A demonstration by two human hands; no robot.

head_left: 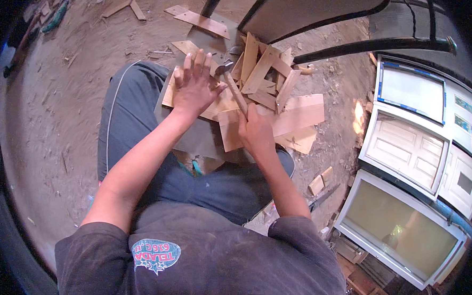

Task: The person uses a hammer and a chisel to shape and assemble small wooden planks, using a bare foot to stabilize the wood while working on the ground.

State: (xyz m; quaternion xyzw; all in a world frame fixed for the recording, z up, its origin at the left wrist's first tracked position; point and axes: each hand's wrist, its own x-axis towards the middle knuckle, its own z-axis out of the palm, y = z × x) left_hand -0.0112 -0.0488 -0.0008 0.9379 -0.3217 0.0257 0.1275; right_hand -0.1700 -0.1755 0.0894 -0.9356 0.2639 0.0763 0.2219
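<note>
My right hand (256,129) is closed round the wooden handle of a hammer (235,91). Its dark metal head points away from me and sits just right of my left fingertips. Flat on a pale wooden board (213,112) lies my left hand (194,85), fingers spread and holding nothing visible; what is under the palm is hidden. The boards rest on a grey sheet (198,136) over my lap. Beyond the hammer is a loose heap of short cut wood strips (258,66). A wider plank (298,115) sticks out to the right beneath my right hand.
A chair-like black metal frame with a grey panel (319,7) stands close beyond the wood heap. Joined wood strips (203,23) lie ahead, more scraps (125,10) on the dirt floor (48,130). White framed panels (406,144) and a glazed frame (397,227) are at the right.
</note>
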